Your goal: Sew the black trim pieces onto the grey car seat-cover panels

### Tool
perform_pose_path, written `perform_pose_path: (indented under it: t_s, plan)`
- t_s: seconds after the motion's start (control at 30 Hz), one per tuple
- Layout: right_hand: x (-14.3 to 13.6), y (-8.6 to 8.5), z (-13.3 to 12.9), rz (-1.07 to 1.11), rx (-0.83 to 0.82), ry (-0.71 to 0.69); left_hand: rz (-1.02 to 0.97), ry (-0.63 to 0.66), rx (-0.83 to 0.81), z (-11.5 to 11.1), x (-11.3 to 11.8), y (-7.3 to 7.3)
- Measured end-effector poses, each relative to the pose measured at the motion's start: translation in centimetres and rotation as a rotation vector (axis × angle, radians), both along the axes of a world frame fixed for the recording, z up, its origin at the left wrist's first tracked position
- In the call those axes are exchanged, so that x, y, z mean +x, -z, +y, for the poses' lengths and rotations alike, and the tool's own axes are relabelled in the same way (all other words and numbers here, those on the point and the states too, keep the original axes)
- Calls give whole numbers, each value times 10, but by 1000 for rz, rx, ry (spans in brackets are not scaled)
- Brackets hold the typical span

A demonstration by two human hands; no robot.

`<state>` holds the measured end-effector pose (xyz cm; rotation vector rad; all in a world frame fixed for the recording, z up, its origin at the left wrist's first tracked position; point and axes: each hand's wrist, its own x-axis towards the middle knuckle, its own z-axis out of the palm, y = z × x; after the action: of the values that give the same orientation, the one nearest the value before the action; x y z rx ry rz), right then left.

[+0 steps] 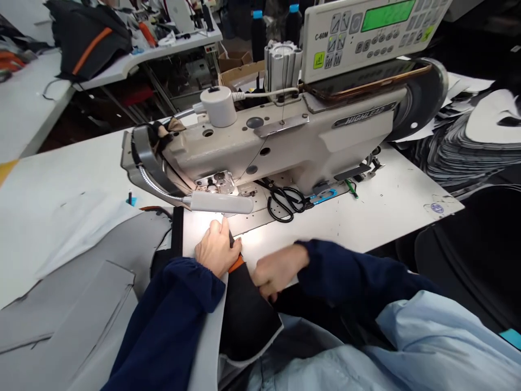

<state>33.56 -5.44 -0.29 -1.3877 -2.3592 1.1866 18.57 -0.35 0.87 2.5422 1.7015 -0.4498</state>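
Below the lamp of the sewing machine (pixel 293 136), my left hand (pixel 216 247) presses on the upper end of a black fabric piece (pixel 246 309) with an orange strip (pixel 236 264). Its fingers are bent and close together near the needle area. My right hand (pixel 277 270), slightly blurred, is curled at the right edge of the same black piece, its fingers pinched on that edge. The fabric hangs down over the table's front edge towards my lap, its pale underside showing at the lower corner.
Black scissors (pixel 285 202) lie on the machine bed, beside a blue-handled tool (pixel 323 196). Large grey fabric panels (pixel 101 282) spread at the left. A phone (pixel 366 81) rests on the machine. Stacked cut pieces (pixel 468 146) stand at the right.
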Motion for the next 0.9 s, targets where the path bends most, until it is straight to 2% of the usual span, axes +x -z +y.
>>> perform_pose_path:
  t_s: [0.03, 0.07, 0.13, 0.2, 0.23, 0.3, 0.43, 0.57, 0.63, 0.73, 0.9]
  plan:
    - [14, -8, 9, -13, -57, -102, -13, 19, 15, -2, 0, 1]
    - [26, -16, 19, -79, -59, -144, -24, 36, 29, -4, 0, 2]
    - [42, -26, 34, -331, 152, 63, -37, 59, 48, -6, 1, 4]
    - [48, -28, 43, -581, 402, 349, -48, 60, 56, -6, 0, 6]
    - [48, -26, 44, -657, 458, 428, -55, 57, 55, -6, -1, 6]
    - [45, -17, 42, -723, 444, 456, -72, 52, 47, -5, -3, 7]
    - [43, -3, 28, -752, 405, 467, -127, 52, 57, -4, -6, 9]
    - [46, -2, 20, -728, 478, 520, -172, 43, 106, -4, -5, 12]
    - [49, -4, 19, -704, 450, 562, -172, 30, 121, -4, -4, 13]
    - [55, -4, 13, -603, 372, 555, -139, 42, 130, -3, -4, 15]
    - [62, 1, 2, -420, 398, 554, -88, 72, 174, 2, -3, 22]
